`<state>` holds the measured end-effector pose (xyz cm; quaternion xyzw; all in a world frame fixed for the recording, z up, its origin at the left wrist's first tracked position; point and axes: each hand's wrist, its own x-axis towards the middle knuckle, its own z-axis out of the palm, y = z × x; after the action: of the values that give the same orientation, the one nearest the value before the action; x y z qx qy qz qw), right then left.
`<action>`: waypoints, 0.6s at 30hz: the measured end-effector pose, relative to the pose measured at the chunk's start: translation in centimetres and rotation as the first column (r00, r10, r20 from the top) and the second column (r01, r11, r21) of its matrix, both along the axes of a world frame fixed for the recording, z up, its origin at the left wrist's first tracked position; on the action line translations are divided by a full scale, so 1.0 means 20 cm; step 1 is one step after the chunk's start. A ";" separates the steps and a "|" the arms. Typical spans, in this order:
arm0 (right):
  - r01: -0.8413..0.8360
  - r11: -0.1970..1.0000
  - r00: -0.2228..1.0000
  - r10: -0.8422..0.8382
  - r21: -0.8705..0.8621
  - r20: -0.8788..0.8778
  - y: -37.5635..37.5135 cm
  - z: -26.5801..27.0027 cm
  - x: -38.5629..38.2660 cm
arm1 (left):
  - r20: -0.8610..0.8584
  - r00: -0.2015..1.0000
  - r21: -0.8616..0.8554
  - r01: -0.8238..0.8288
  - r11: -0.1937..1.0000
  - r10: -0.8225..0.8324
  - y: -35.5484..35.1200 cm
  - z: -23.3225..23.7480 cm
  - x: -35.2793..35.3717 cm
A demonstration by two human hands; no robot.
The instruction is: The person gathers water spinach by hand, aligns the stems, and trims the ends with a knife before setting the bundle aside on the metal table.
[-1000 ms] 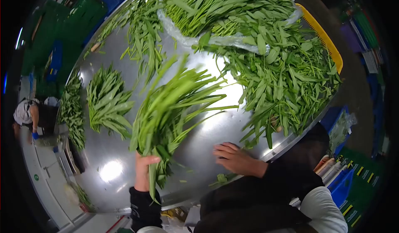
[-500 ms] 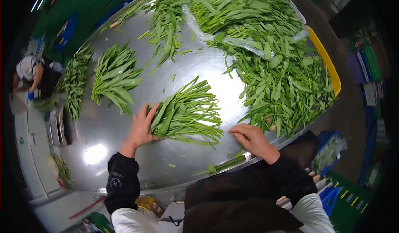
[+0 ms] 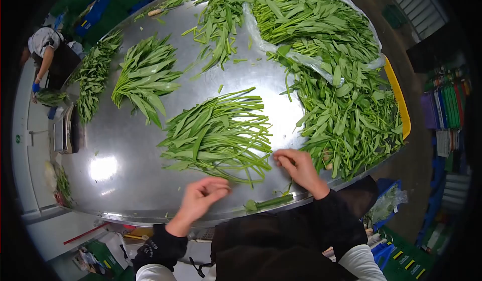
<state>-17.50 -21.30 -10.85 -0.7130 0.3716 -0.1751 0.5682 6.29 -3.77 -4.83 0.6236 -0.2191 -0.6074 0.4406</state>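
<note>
A loose bunch of long-stemmed leafy greens lies on the steel table, leaves to the left and stem ends to the right. My left hand is just below the bunch, off it, with fingers stretched out and the thumb apart. By the lower stem ends is my right hand, its fingers curled toward the thumb; whatever they may pinch is hidden. A thick green piece rests along the near table edge, between my hands.
A big heap of greens covers the right side, partly on a plastic bag beside a yellow crate. Two bunches lie left. A wooden-handled tool is at the far edge. Another person works at far left.
My left hand has let go of the leafy side of the bunch and come down toward me. The bunch lies more spread out. My right hand stays by the stem ends. The view has shifted.
</note>
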 end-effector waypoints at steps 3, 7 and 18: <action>0.117 0.991 0.989 -0.122 -0.056 -0.081 -0.08 0.03 0.09 | -0.073 0.990 0.149 -0.106 0.983 0.118 0.16 -0.24 -0.19; -0.123 0.964 0.852 -0.021 -0.238 -0.524 -0.11 0.01 0.15 | 0.802 0.587 -0.347 0.308 0.886 0.110 -0.01 -0.08 -0.24; -0.251 0.944 0.841 0.103 -0.216 -0.531 -0.13 -0.05 0.06 | 0.979 -0.041 0.196 0.486 0.851 -0.202 -0.34 -0.50 -0.04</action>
<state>-16.21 -23.85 -11.78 -0.8374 0.4128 0.0243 0.3574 5.55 -10.65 -14.84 0.7361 -0.6686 -0.0819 0.0663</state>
